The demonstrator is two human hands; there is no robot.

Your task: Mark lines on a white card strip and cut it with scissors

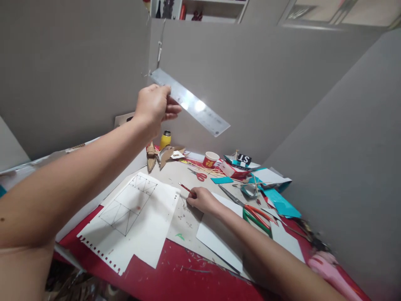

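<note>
Basically, L hand (153,105) is up at approx 10-11 o'clock, thumb and fingers pinching the clear ruler (192,102) near one end; the other end hangs free toward 1 o'clock, well above the table (175,271). R hand (204,200) is low at 6 o'clock, fingers curled round the pencil (185,187), whose bare end points to abt 10; can't tell if that end is the sharpened one. The paper (150,240) lies at 8 o'clock w/ ruled boxes and diagonals (120,217) on it; a white sheet (214,240) is partly under the R forearm.

To handle this well, IMO: a one-end pinch lets a long strip swing, so a grip nearer mid-length gives better control. Ruler work on the paper calls for it lying flat, fingers spread along it and clear of the working edge, w/ firm, even pressure. Pencil is best held lightly, tilted the same way from start to finish, snug to the edge. The paper's edge near R hand could get nudged, so keep that wrist light. Small scissors (201,177) at 6, just beyond the pencil, and big scissors (232,195) at 4-5 are best left well apart.
</note>
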